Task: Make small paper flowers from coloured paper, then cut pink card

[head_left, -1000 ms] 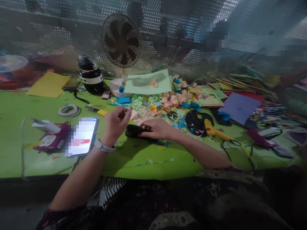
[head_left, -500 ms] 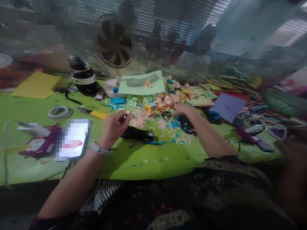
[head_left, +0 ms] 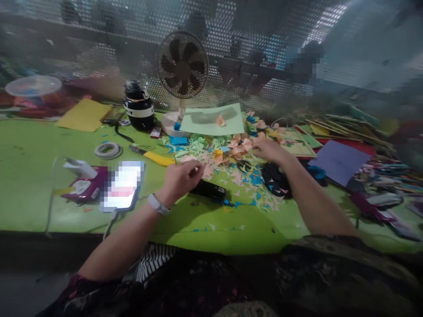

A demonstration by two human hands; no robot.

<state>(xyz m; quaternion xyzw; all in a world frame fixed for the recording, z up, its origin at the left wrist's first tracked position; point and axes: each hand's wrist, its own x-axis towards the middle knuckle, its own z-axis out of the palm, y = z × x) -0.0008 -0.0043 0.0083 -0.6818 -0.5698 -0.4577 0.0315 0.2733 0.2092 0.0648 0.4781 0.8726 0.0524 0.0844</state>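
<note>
My left hand (head_left: 183, 176), with a white band at its wrist, is curled with thumb and fingertips together in a pinch. What sits between them, if anything, is too small to make out. It is above one end of a long black object with a small white label (head_left: 211, 190). My right hand (head_left: 269, 151) reaches to peach-coloured folded paper pieces (head_left: 243, 143), its fingers close together and pointing down to the left. Its fingertips are partly hidden. Black scissor-like handles (head_left: 244, 166) and a dark pouch-like thing (head_left: 276, 179) lie near it, among paper scraps.
A yellow-handled cutter (head_left: 160, 159), a tape roll (head_left: 108, 150) and a lit phone (head_left: 124, 187) lie to the left. Behind stand a fan (head_left: 182, 66), a black bottle (head_left: 139, 108) and a green sheet (head_left: 214, 125). A purple sheet (head_left: 342, 160) is at right.
The view has shifted left, so the table's things appear further right. My left hand stays pinched near the black object; my right hand is still at the peach paper pieces.
</note>
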